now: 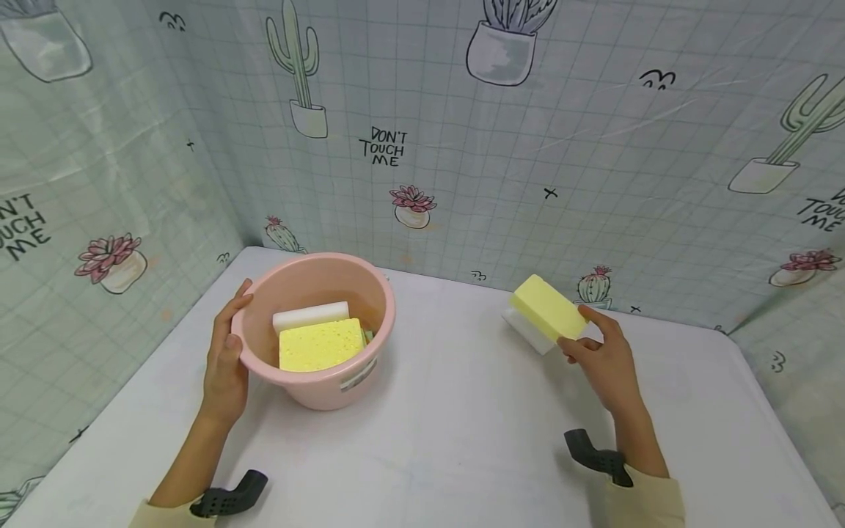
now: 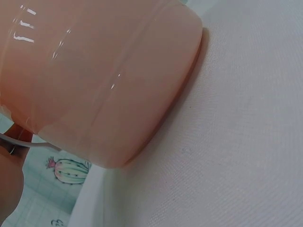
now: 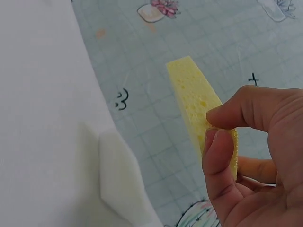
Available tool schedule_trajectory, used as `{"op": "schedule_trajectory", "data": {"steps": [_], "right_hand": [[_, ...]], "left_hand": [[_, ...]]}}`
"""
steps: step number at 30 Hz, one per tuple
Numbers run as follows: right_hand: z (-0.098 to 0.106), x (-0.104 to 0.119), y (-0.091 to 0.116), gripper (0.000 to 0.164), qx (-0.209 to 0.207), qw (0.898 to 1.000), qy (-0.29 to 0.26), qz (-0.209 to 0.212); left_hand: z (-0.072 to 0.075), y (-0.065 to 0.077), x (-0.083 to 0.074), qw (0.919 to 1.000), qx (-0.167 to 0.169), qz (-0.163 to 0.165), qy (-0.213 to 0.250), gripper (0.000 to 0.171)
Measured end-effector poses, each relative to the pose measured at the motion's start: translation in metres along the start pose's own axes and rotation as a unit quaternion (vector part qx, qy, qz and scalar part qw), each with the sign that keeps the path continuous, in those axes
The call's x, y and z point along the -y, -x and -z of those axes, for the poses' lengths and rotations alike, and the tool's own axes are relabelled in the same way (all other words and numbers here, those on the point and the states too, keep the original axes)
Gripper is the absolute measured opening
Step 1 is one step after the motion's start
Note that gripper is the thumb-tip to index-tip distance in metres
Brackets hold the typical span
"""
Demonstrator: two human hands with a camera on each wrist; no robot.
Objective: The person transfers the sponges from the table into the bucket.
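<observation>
A pink plastic basin (image 1: 317, 396) stands at the left of the white table. Inside it lie a yellow sponge (image 1: 318, 346) and a white sponge block (image 1: 310, 317), with a bit of green showing beside them. My left hand (image 1: 227, 367) grips the basin's left rim, thumb outside and fingers at the edge. At the right, my right hand (image 1: 604, 359) pinches a second yellow sponge (image 1: 548, 306) by its near end, holding it tilted above the table. Below that sponge, a white block (image 3: 120, 179) rests on the table near the back edge, partly covered in the head view.
The white table (image 1: 436, 440) reaches back to a hanging cloth (image 1: 449, 147) printed with cacti and grid lines. A black wrist mount (image 1: 231, 495) sits on the left forearm, another mount (image 1: 597, 458) on the right. The cloth also covers both sides.
</observation>
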State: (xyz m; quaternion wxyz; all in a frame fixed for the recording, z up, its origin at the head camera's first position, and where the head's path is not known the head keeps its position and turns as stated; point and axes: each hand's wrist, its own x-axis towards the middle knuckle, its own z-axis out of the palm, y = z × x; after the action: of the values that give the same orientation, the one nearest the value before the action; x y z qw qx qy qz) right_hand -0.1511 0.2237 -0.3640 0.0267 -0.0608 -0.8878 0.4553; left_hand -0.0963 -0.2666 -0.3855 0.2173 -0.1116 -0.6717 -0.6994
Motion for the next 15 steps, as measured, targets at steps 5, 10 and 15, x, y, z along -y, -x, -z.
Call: {"op": "schedule_trajectory", "data": {"steps": [5,10,15], "right_hand": [[-0.003,0.01,0.001,0.072,0.007,1.0,-0.011,0.027],[-0.007,0.02,0.001,0.07,0.013,0.998,-0.029,0.06],[-0.011,0.029,0.002,0.068,0.025,0.995,-0.048,0.086]], "left_hand": [[0.0,0.0,0.0,0.9999,-0.005,0.01,-0.003,0.053],[-0.001,0.0,-0.002,1.0,-0.002,0.009,-0.005,0.053],[-0.001,0.0,-0.002,1.0,0.001,-0.001,-0.001,0.053]]}}
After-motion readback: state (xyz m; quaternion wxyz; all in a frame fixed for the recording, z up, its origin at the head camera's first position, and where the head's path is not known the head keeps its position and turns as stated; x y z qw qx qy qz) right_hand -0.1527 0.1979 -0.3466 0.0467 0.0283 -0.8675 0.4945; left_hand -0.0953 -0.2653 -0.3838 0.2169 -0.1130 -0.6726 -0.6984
